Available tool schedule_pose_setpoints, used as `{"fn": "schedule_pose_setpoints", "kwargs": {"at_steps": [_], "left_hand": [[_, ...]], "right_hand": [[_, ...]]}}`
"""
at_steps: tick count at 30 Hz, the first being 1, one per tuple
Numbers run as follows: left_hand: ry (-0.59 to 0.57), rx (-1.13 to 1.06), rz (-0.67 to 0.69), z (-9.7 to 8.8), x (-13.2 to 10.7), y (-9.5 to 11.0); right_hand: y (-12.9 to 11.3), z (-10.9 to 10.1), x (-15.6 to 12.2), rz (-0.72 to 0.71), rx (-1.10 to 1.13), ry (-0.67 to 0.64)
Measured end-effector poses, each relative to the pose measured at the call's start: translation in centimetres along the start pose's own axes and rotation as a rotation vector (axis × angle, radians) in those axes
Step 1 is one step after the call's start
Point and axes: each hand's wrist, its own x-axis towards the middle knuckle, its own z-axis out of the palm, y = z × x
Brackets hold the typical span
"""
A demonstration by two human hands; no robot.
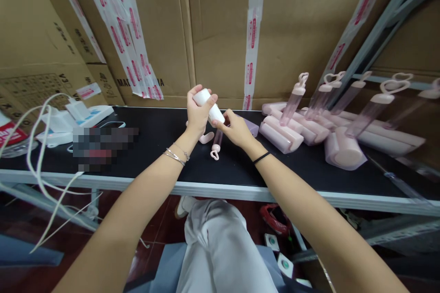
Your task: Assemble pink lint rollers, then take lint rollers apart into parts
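L grip curled round upper end of white cyl., R grip pinching its lower end, cyl. held up over black bench. Pink heart-loop tube just below; pink-lilac units to R, power strip to far L.

I count one white object, two chargers.

Wht piece: smooth plast.; tabletop: matt; tabletop edge: metal; box: cardbd.

The left carton reads "V3", the back cardboard "MA".
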Motion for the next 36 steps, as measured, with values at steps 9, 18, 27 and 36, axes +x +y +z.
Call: {"fn": "schedule_pose_setpoints", "kwargs": {"at_steps": [9,18,27,36], "left_hand": [[0.326,0.310,0.137,-2.6,2.8,1.9],[0.424,0.300,0.136,-3.0,3.0,1.5],[0.293,0.431,0.146,-2.6,1.9,0.9],[-0.236,0.609,-0.129,-2.0,-0.1,-1.6]], "right_hand": [[-1.7,1.8,-0.9,-0.285,-0.226,-0.217],[-2.0,2.1,-1.0,-0.142,-0.417,-0.272],[-0.5,-0.1,0.6,0.069,0.189,0.351],[1.1,-0.5,1.6,0.170,0.638,0.496]]}}
